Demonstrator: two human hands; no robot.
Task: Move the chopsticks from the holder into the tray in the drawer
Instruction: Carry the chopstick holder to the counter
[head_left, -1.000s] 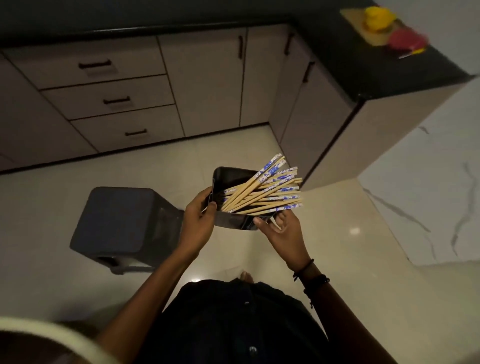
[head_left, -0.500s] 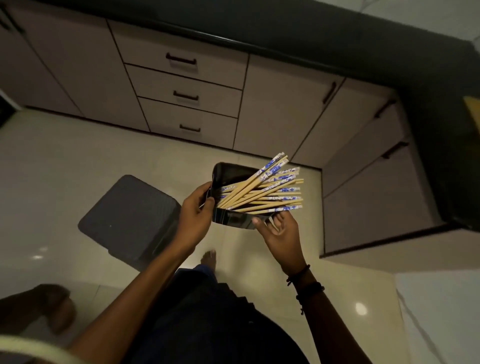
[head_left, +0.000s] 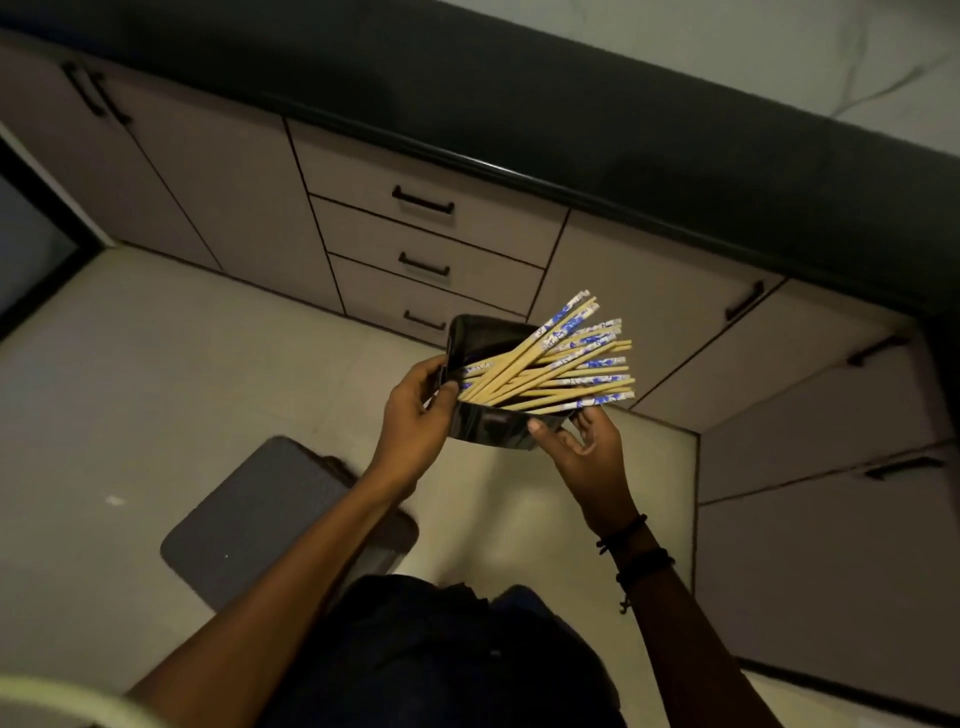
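Note:
A glossy black holder (head_left: 491, 427) hangs in the air in front of me, filled with several wooden chopsticks (head_left: 558, 364) whose blue-and-white patterned ends fan out to the right. My left hand (head_left: 415, 415) grips the holder's left edge, thumb over the rim. My right hand (head_left: 584, 447) supports the holder from below on the right, thumb against its front wall and fingers curled under it. A stack of three drawers (head_left: 423, 257) with black handles stands shut in the cabinet ahead. No tray is visible.
A dark countertop (head_left: 571, 114) runs across the top above beige cabinet doors (head_left: 810, 384), which turn a corner at right. A dark grey stool (head_left: 260, 519) stands on the pale tiled floor at lower left.
The view has swung left and nearer the drawers, which now sit just beyond the holder. Both hands keep the same hold on the holder.

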